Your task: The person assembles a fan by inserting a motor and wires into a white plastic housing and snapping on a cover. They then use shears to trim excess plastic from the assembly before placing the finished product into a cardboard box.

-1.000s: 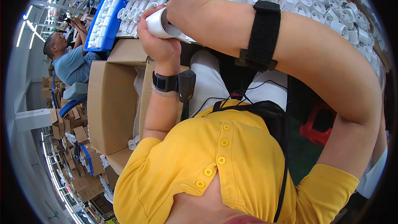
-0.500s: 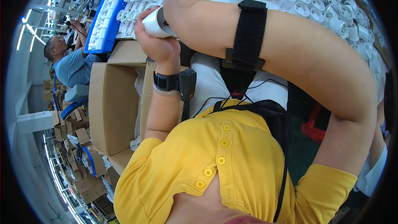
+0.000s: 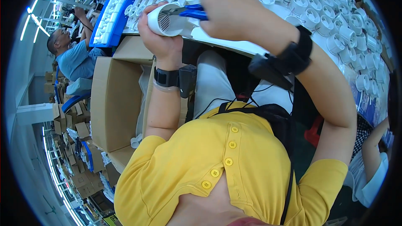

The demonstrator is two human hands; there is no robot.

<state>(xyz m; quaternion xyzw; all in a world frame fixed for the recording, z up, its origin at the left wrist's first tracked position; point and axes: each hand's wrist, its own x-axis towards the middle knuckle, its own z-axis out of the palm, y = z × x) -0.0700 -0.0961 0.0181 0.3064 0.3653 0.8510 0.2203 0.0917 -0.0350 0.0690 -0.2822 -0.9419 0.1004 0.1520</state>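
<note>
My left hand [image 3: 161, 37] is closed round a white vented plastic housing [image 3: 169, 19] above the bench edge. My right hand [image 3: 234, 12] grips a blue-handled tool [image 3: 192, 12] against it. Judged light, rigid, smooth; hold the barrel, not the vents.

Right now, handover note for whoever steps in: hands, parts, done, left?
Left hand: closed around a white cylindrical part, held above the lap at the table's edge.
Right hand: grips a blue-handled tool, its tip at the part's grilled end.
Table: many similar white parts spread over it; an open cardboard box stands to the left.
Done: cannot tell.
Left: the part is still in hand, not set down.
</note>
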